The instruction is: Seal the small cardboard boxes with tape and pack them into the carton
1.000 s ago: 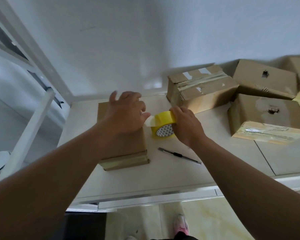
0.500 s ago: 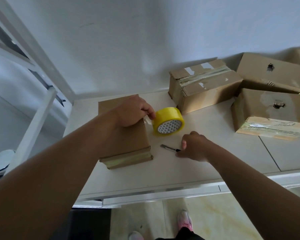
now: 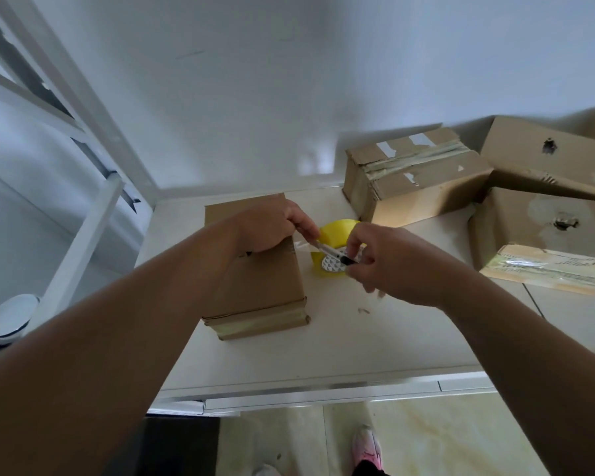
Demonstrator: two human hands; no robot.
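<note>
Mid-frame on the white counter [image 3: 358,338], the left hand [image 3: 275,228] pinches clear tape [image 3: 303,248] taut at the small brown cardboard box [image 3: 255,280] while the right hand [image 3: 385,266] grips a slim utility knife [image 3: 328,250] against it beside the yellow tape roll [image 3: 339,230], so the cut seemingly comes next, kept clear of fingers.

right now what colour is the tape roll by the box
Yellow tape roll, white patterned core, seen in the head view.

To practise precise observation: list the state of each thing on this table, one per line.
Near box: closed, tape on front edge.
Tape roll: on edge, strand pulled out.
Knife: gripped by right hand, against strand.
Left hand: pinches strand at box.
Back box: taped shut.
</note>
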